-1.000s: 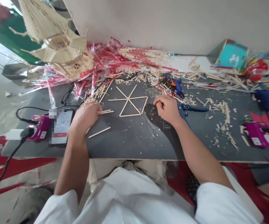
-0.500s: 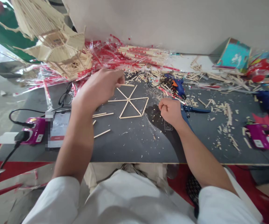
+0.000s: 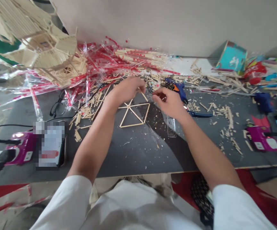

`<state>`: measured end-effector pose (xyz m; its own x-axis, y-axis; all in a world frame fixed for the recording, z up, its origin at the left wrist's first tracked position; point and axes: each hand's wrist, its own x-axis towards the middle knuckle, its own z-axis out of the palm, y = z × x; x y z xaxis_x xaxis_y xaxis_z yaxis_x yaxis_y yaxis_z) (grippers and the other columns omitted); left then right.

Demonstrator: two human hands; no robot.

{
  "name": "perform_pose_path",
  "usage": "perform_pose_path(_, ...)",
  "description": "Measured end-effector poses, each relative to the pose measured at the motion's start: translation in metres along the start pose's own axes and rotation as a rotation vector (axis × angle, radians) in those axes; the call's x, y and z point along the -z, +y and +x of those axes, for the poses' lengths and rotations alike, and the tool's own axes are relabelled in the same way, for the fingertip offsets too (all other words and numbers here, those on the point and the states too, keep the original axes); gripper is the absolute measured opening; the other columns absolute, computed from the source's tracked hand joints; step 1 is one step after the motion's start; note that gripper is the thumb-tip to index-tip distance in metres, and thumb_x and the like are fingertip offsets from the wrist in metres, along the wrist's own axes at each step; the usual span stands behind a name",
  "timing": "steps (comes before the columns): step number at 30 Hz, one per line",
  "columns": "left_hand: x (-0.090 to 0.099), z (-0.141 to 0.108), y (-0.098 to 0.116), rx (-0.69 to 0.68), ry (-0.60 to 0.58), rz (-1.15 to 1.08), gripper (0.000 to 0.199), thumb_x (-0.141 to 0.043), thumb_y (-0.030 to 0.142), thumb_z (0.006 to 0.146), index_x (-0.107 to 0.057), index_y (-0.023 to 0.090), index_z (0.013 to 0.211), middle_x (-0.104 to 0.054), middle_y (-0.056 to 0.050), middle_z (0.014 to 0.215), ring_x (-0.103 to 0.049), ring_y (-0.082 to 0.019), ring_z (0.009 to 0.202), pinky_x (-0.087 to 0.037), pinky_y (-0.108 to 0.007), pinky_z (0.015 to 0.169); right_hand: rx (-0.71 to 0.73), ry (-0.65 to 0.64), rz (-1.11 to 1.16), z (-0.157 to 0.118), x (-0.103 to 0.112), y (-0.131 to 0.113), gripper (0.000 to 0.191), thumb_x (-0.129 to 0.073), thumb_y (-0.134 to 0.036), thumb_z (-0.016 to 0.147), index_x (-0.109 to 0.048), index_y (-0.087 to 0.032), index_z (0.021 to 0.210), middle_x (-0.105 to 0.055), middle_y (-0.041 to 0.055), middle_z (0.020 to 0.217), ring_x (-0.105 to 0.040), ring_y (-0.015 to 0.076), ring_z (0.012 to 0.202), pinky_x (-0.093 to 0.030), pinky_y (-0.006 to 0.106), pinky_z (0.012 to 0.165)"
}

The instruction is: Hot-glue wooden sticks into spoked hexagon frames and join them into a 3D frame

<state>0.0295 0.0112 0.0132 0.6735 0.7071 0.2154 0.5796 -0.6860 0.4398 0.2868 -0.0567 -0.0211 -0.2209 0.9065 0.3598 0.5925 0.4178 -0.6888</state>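
A flat frame of thin wooden sticks (image 3: 133, 115) lies on the dark grey board (image 3: 131, 156), with spokes meeting at a centre. My left hand (image 3: 127, 90) is at the frame's top edge, its fingertips closed on the upper end of a wooden stick (image 3: 144, 96) that slants down to the frame's right corner. My right hand (image 3: 167, 103) hovers just right of that stick, with thumb and forefinger apart and nothing visible between them. My left forearm hides part of the frame's left side.
Behind the frame lie wood scraps, red-printed plastic wrappers (image 3: 97, 60) and a stick pavilion model (image 3: 49, 54). A blue glue gun (image 3: 179, 91), blue pliers (image 3: 199, 114) and a clear ruler (image 3: 170, 126) lie to the right. A blurred phone (image 3: 51, 145) lies at left.
My left hand has moved right and now sits at the frame's top, with my right hand drawn up beside it. The view has shifted, so the whole table sits slightly left.
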Motion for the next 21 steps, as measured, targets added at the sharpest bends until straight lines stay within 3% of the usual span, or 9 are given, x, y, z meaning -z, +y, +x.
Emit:
perform_pose_path(4, -0.007, 0.004, 0.001, 0.012, 0.019, -0.066, 0.032, -0.058, 0.011, 0.09, -0.085, 0.021, 0.104, -0.085, -0.008, 0.107, -0.075, -0.025, 0.105, -0.055, -0.039, 0.102, -0.081, -0.16, 0.073, 0.047, -0.013, 0.004, 0.019, -0.089, -0.036, 0.094, -0.074, -0.025, 0.096, -0.083, 0.0063, 0.089, -0.077, 0.0259, 0.079, -0.063, 0.043, 0.075)
perform_pose_path(8, -0.008, 0.005, 0.0, 0.056, 0.093, -0.087, 0.03, -0.059, 0.011, 0.094, -0.083, 0.021, 0.108, -0.084, -0.009, 0.114, -0.075, -0.027, 0.114, -0.055, -0.041, 0.109, -0.095, -0.271, 0.111, 0.076, -0.018, 0.013, 0.023, -0.096, -0.022, 0.082, -0.076, -0.024, 0.091, -0.081, 0.0045, 0.082, -0.078, 0.0283, 0.078, -0.065, 0.044, 0.074)
perform_pose_path(11, -0.008, 0.002, -0.007, 0.141, 0.156, -0.053, 0.032, -0.063, 0.015, 0.096, -0.081, 0.02, 0.123, -0.081, -0.014, 0.134, -0.071, -0.03, 0.131, -0.052, -0.044, 0.118, -0.131, -0.254, 0.052, 0.081, -0.018, 0.021, 0.025, -0.098, -0.012, 0.074, -0.082, -0.021, 0.091, -0.077, 0.0043, 0.075, -0.077, 0.0307, 0.078, -0.065, 0.049, 0.08)
perform_pose_path(13, -0.011, -0.001, -0.014, 0.242, 0.152, -0.008, 0.031, -0.067, 0.02, 0.098, -0.08, 0.018, 0.126, -0.08, -0.017, 0.136, -0.07, -0.033, 0.13, -0.052, -0.047, 0.118, -0.162, -0.256, -0.011, 0.08, -0.02, 0.029, 0.024, -0.1, -0.01, 0.071, -0.083, -0.02, 0.086, -0.074, 0.0044, 0.072, -0.077, 0.0311, 0.076, -0.066, 0.052, 0.083)
perform_pose_path(16, -0.02, -0.003, -0.023, 0.345, 0.091, 0.043, 0.025, -0.072, 0.027, 0.099, -0.081, 0.017, 0.12, -0.081, -0.017, 0.126, -0.072, -0.035, 0.122, -0.053, -0.05, 0.116, -0.19, -0.284, -0.008, 0.076, -0.028, 0.043, 0.024, -0.104, -0.019, 0.074, -0.081, -0.02, 0.08, -0.071, 0.0033, 0.067, -0.076, 0.0277, 0.068, -0.068, 0.05, 0.081)
perform_pose_path(21, -0.04, -0.001, -0.024, 0.313, 0.058, 0.066, 0.032, -0.077, 0.03, 0.097, -0.079, 0.014, 0.125, -0.08, -0.018, 0.124, -0.073, -0.036, 0.119, -0.056, -0.049, 0.112, -0.12, -0.228, 0.109, 0.072, -0.045, 0.067, 0.034, -0.108, -0.035, 0.075, -0.078, -0.019, 0.077, -0.063, 0.0004, 0.06, -0.073, 0.0241, 0.06, -0.071, 0.05, 0.077)
